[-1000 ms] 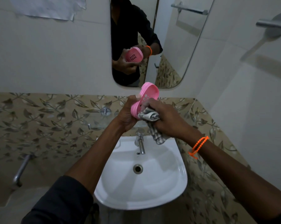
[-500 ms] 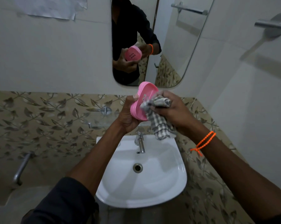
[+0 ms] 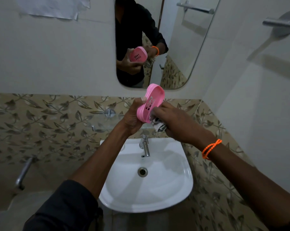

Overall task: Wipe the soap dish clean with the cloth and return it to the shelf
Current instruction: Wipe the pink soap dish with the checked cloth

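**Above the basin: dish held on end, cloth at its lower rim**

Above the white sink (image 3: 157, 202), the left hand (image 3: 132, 119) grips one pink soap dish (image 3: 151, 102) by its lower end, so the dish rises from the grip toward 1 o'clock, long axis tilted, slotted hollow facing the right hand. One checked cloth (image 3: 157, 125), bunched in the clenched right hand (image 3: 176, 122), touches the dish's rim at about 5 o'clock. One glass shelf (image 3: 104, 120) lies at about 9 o'clock, nearer the left hand.

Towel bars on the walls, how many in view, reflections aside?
1: a metal towel bar on the right wall, upper right. The bar seen inside the mirror looks like a reflection. More may sit outside the frame.
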